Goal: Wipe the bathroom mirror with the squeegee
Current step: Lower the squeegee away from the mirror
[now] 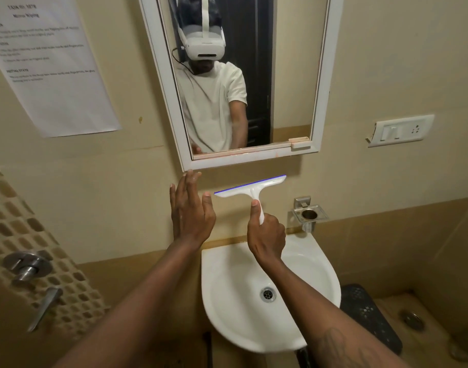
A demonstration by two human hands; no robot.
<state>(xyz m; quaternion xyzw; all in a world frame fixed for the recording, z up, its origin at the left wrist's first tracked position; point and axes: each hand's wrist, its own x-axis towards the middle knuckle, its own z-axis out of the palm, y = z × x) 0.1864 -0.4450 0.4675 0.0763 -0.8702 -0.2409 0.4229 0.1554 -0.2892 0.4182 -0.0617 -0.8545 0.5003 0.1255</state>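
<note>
The mirror (288,75), in a white frame, hangs on the beige wall above the basin and reflects a person in a white T-shirt wearing a headset. My right hand (266,236) grips the handle of a white squeegee (250,187) with a blue rubber edge. The blade is tilted, upper end to the right, and sits just below the mirror's bottom frame, apart from the glass. My left hand (191,211) is raised flat with fingers apart, left of the blade, its fingertips close to the frame's lower left corner.
A white basin (222,309) sits below my hands. A metal holder (308,212) is fixed to the wall right of the squeegee, a switch plate (400,130) further right. A printed sheet (49,67) hangs at upper left; a tap handle (28,264) is on the tiled left wall.
</note>
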